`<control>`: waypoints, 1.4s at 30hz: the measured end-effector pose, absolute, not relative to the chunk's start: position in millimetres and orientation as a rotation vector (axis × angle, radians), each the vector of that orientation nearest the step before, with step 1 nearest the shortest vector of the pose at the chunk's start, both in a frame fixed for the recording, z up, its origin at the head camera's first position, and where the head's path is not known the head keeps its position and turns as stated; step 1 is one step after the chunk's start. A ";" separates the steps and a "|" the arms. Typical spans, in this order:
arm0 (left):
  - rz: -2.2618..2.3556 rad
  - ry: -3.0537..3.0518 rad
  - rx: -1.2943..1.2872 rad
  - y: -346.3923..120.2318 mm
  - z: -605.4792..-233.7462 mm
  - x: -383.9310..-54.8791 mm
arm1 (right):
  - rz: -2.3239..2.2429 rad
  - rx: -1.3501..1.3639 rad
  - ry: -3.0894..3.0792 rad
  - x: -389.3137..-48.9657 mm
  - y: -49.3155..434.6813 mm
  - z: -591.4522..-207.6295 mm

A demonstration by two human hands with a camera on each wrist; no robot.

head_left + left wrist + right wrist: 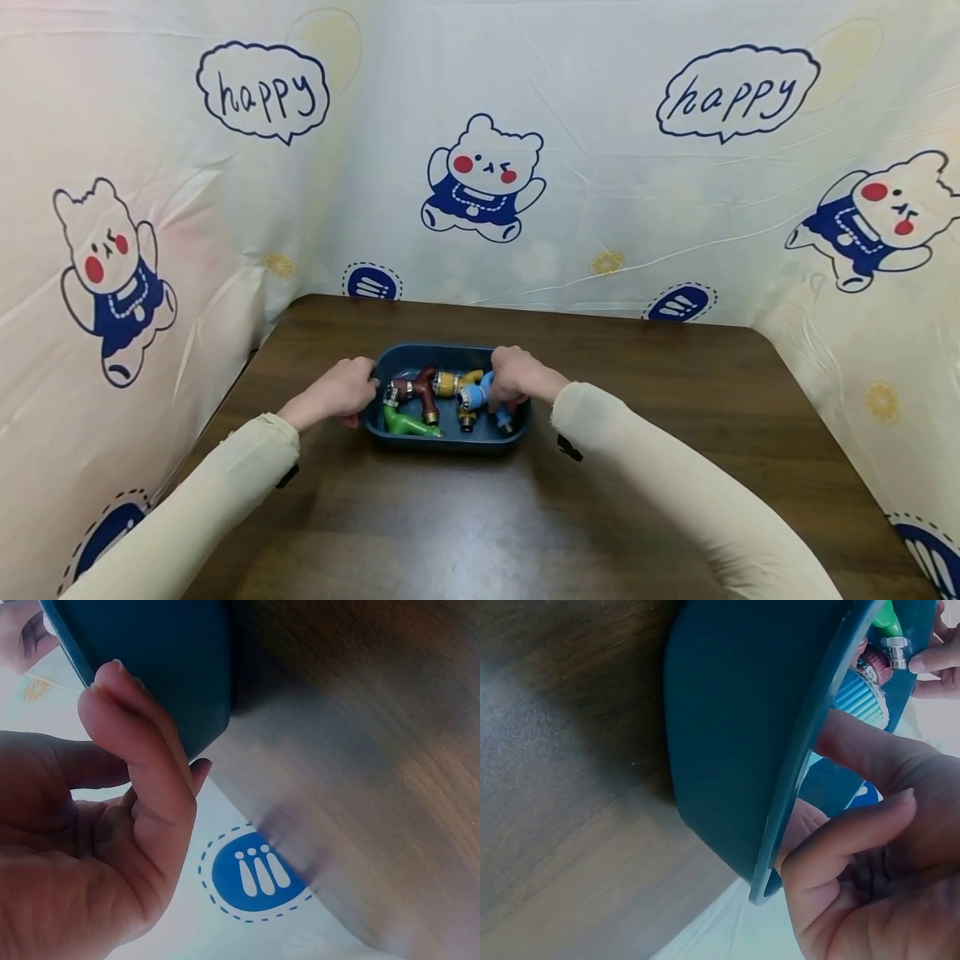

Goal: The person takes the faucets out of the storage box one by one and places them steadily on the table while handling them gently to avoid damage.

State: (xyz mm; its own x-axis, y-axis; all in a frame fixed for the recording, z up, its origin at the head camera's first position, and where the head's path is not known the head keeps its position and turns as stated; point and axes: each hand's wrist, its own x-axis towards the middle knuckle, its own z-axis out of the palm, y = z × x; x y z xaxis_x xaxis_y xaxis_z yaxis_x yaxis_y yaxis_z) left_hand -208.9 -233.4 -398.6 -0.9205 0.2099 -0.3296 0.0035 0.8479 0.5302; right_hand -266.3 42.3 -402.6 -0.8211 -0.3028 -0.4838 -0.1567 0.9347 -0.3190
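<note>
A: State the position of the right hand (517, 373).
B: The right hand is inside the right end of the tray (448, 444). Its thumb and fingers are clamped on the blue faucet (472, 397); the tray wall partly hides the contact in the right wrist view.

A: State the position of the left hand (345, 388).
B: It grips the tray's left end, thumb and fingers pinching the rim.

A: List the adjacent parts.
B: The yellow faucet (446, 383) lies to the left of the blue one, near the tray's middle. The maroon faucet (427, 393) lies left of the yellow, and the green faucet (405, 423) lies nearest the front left corner.

A: Specify the surroundings.
B: The tray sits on a brown wood-grain table (450, 525). A pale printed curtain (607, 192) with cartoon bears and the word "happy" surrounds its back and sides.
</note>
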 end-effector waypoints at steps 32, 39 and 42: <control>0.798 2.635 0.153 -239.7 -406.1 -215.3 | -0.486 -0.452 2.586 -246.8 48.4 -376.7; 0.805 2.628 0.142 -238.6 -405.5 -214.6 | -0.537 -0.463 2.597 -243.2 52.0 -374.3; 0.807 2.623 0.130 -238.4 -406.2 -213.9 | -0.550 -0.467 2.600 -242.7 54.5 -375.2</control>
